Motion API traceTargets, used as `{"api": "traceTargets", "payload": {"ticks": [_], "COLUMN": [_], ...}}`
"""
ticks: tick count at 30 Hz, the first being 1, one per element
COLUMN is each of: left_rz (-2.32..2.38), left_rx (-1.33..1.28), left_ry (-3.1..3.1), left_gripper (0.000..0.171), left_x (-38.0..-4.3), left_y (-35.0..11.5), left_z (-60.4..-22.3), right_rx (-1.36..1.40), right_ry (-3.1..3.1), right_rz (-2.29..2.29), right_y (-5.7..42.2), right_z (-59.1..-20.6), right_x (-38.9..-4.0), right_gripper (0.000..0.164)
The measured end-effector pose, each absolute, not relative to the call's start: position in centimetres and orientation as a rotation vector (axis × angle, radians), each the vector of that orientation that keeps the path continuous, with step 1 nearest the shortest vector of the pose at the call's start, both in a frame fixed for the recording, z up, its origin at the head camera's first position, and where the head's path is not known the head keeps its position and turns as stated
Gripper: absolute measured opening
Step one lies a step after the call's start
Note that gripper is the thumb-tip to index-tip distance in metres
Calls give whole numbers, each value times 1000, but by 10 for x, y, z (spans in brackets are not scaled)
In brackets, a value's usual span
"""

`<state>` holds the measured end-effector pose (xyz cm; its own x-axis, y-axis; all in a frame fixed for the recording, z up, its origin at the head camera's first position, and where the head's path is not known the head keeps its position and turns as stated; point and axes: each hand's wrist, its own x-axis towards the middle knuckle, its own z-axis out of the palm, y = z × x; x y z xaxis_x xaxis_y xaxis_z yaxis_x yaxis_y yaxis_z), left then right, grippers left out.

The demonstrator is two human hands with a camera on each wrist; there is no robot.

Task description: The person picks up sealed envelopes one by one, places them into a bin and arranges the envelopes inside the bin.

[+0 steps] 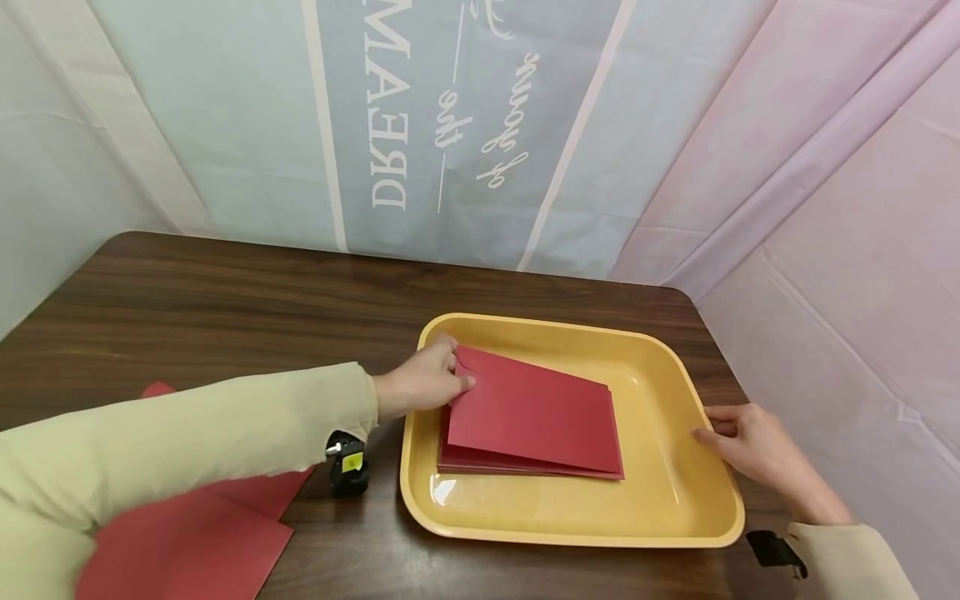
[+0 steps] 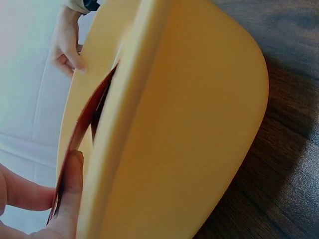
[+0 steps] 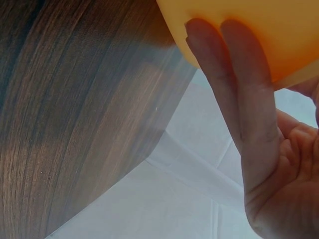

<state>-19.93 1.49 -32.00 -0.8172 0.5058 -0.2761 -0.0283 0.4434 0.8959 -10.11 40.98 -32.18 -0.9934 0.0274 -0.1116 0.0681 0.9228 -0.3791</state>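
My left hand (image 1: 423,382) reaches over the left side of a yellow plastic tray (image 1: 652,467) and pinches the left edge of a red envelope (image 1: 536,408). This envelope lies on a stack of similar red ones inside the tray, its held end raised a little. In the left wrist view, thumb and finger stand on either side of the bent envelope (image 2: 82,122), close to the tray's rim (image 2: 134,69). On the opposite side, my right hand (image 1: 761,442) grips the tray's right rim, thumb inside. Two of its fingers (image 3: 254,74) press against the tray's outer wall in the right wrist view.
More red envelopes (image 1: 187,542) lie on the dark wooden table (image 1: 247,308) at the left, partly covered by the left sleeve (image 1: 225,433). Hanging cloth with printed lettering (image 1: 465,125) stands behind the table. The tray sits near the table's right edge.
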Motion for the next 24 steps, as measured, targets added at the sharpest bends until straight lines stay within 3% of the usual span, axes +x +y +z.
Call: {"api": "traceTargets", "payload": {"ticks": [12, 19, 24], "left_rz": [1182, 1029, 910], "left_rx": [438, 419, 425], "left_ry": [2366, 2360, 2400], "left_gripper": [39, 71, 71], "left_x": [-199, -197, -196], "left_y": [22, 27, 30], "left_z": [-321, -321, -321], "right_rx": [89, 91, 96], "right_ry": [2965, 2964, 2968], "right_rz": [-592, -588, -577], "right_y": [409, 408, 408], "right_z": [-321, -321, -321], "right_x": [-102, -101, -102], "right_gripper": [43, 42, 42]}}
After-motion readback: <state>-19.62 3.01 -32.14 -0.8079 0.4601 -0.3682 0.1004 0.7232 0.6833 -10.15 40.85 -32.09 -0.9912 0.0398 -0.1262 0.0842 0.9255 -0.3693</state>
